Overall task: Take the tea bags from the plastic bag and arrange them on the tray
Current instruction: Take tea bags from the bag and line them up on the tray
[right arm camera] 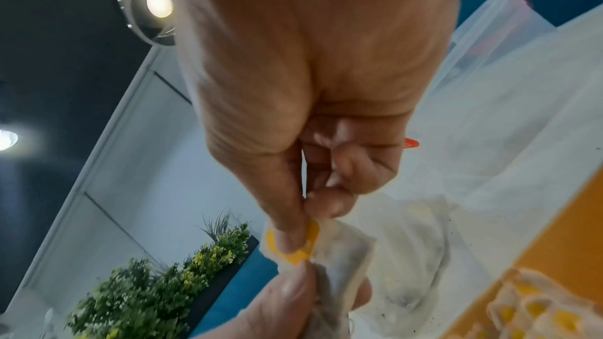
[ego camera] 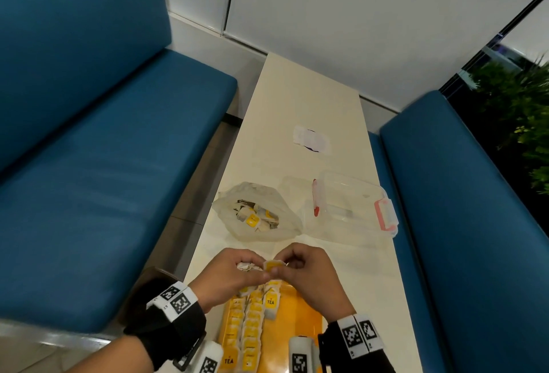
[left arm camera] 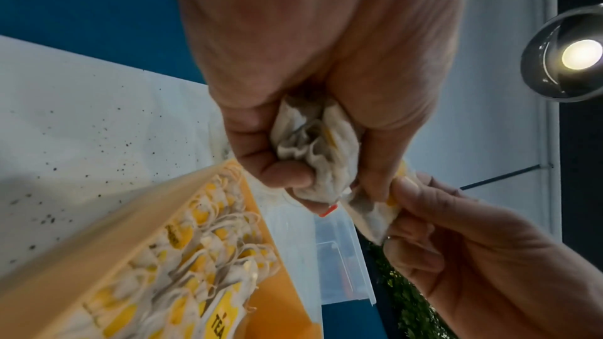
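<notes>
Left hand grips a bunch of crumpled white tea bags; right hand pinches one yellow-tagged bag. Rows on the yellow tray read "TEA". Clear plastic bag lies beyond.

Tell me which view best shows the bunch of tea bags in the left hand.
The left wrist view: the bunch of tea bags fills the left hand's curled grip, close and unobstructed. The head view shows only a sliver of it between fingers; the right wrist view shows only its blurred edge.
</notes>
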Action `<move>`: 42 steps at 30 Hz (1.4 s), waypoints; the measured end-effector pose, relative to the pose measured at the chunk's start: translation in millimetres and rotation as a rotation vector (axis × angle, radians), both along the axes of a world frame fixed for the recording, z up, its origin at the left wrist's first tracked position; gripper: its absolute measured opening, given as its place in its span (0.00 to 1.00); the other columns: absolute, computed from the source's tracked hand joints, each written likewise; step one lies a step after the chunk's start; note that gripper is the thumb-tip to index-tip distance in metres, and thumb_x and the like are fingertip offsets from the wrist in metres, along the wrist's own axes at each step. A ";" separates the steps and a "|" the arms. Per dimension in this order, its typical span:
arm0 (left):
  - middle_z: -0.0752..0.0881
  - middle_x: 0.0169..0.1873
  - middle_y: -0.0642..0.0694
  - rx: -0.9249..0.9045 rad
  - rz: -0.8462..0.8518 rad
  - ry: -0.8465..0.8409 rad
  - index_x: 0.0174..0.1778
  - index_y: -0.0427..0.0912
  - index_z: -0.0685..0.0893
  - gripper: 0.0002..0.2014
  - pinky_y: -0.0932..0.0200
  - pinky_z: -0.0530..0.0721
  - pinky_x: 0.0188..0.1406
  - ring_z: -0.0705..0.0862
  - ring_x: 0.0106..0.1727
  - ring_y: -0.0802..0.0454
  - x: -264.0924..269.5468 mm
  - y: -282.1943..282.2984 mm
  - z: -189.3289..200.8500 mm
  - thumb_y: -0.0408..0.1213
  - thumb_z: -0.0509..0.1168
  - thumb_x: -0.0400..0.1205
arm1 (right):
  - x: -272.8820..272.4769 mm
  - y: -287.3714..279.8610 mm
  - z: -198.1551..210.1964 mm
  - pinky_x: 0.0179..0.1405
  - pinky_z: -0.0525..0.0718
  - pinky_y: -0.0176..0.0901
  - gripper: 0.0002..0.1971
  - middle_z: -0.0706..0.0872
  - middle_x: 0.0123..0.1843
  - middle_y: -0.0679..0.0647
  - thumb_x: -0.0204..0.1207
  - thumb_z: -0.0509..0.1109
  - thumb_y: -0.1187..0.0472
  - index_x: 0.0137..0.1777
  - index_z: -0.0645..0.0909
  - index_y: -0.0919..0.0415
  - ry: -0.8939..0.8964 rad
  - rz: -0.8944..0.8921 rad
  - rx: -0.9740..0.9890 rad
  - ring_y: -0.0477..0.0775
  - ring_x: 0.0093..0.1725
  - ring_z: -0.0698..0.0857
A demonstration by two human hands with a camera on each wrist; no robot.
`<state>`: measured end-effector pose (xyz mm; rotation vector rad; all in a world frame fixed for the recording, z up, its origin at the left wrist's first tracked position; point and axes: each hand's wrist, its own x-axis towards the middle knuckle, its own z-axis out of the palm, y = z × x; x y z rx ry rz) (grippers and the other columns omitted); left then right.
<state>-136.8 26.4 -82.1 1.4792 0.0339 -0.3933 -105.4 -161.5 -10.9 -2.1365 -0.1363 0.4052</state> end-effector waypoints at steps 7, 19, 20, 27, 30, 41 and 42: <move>0.94 0.44 0.44 0.044 0.069 -0.005 0.45 0.46 0.94 0.07 0.43 0.91 0.56 0.93 0.48 0.48 -1.4 -6.8 -4.7 0.43 0.80 0.76 | -5.2 -8.0 -13.7 0.29 0.78 0.38 0.03 0.88 0.30 0.57 0.73 0.76 0.73 0.44 0.89 0.67 0.137 -0.141 0.186 0.50 0.30 0.84; 0.94 0.49 0.55 0.077 0.131 0.106 0.44 0.52 0.95 0.04 0.60 0.87 0.49 0.91 0.52 0.58 -7.4 10.3 -15.2 0.38 0.78 0.78 | -20.6 -38.8 -48.5 0.23 0.76 0.41 0.01 0.88 0.30 0.64 0.77 0.71 0.75 0.46 0.82 0.73 0.278 -0.229 0.129 0.56 0.30 0.87; 0.94 0.49 0.54 0.059 0.124 0.130 0.45 0.51 0.95 0.04 0.59 0.87 0.51 0.91 0.53 0.58 -7.9 11.6 -16.6 0.38 0.78 0.78 | -24.2 -41.9 -55.2 0.23 0.76 0.41 0.02 0.87 0.29 0.63 0.76 0.71 0.75 0.46 0.81 0.71 0.317 -0.240 0.100 0.56 0.30 0.87; 0.93 0.51 0.39 -0.180 0.123 0.377 0.52 0.42 0.93 0.07 0.49 0.89 0.47 0.91 0.52 0.42 -13.5 8.9 -16.1 0.39 0.73 0.83 | -38.0 -42.4 -91.0 0.19 0.75 0.38 0.07 0.87 0.29 0.60 0.74 0.70 0.74 0.41 0.80 0.63 0.507 -0.232 -0.106 0.53 0.25 0.85; 0.93 0.51 0.39 -0.235 0.134 0.442 0.57 0.37 0.91 0.11 0.53 0.88 0.40 0.91 0.47 0.44 -14.0 6.4 -12.9 0.39 0.69 0.85 | -36.5 -37.9 -98.0 0.19 0.76 0.38 0.06 0.86 0.28 0.55 0.74 0.71 0.74 0.42 0.80 0.63 0.525 -0.221 -0.148 0.50 0.24 0.86; 0.90 0.50 0.36 -0.364 0.099 0.522 0.57 0.37 0.88 0.22 0.52 0.86 0.39 0.89 0.49 0.39 -15.2 11.5 -11.6 0.54 0.63 0.87 | -33.5 -19.9 -109.3 0.22 0.82 0.40 0.08 0.88 0.31 0.61 0.74 0.72 0.72 0.40 0.77 0.61 0.460 -0.335 -0.159 0.55 0.27 0.88; 0.90 0.50 0.36 -0.370 0.103 0.526 0.57 0.37 0.88 0.22 0.52 0.87 0.39 0.89 0.49 0.39 -15.3 11.6 -11.6 0.54 0.62 0.87 | -33.6 -18.9 -109.0 0.24 0.84 0.41 0.07 0.89 0.32 0.62 0.73 0.72 0.72 0.40 0.77 0.61 0.456 -0.345 -0.159 0.55 0.27 0.88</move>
